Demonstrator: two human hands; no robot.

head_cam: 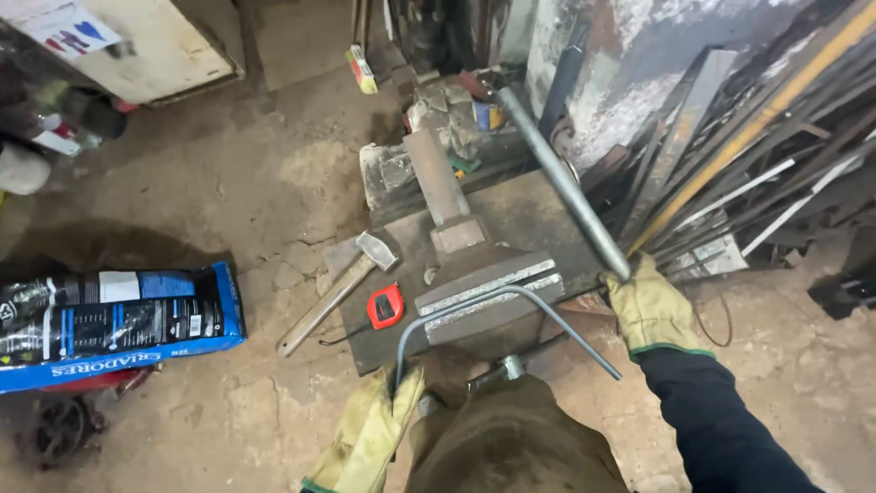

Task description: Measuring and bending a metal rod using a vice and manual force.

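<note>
The gloved right hand (650,310) grips the steel pipe (561,183) slanting up-left, while the left hand (374,429) clasps the bent rod (497,306) clamped in the bench vise (484,283).

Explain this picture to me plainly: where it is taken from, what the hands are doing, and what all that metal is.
The one view comes from a camera on the person's head, looking down at a workshop floor. Both hands wear yellowish work gloves. The right hand grips a long grey steel pipe. The left hand holds one end of a thin bent metal rod, which arches over a heavy bench vise on a steel plate. Beside the vise lie a hammer and a red tape measure. A blue package lies to the left; scrap bars lean on the right.
</note>
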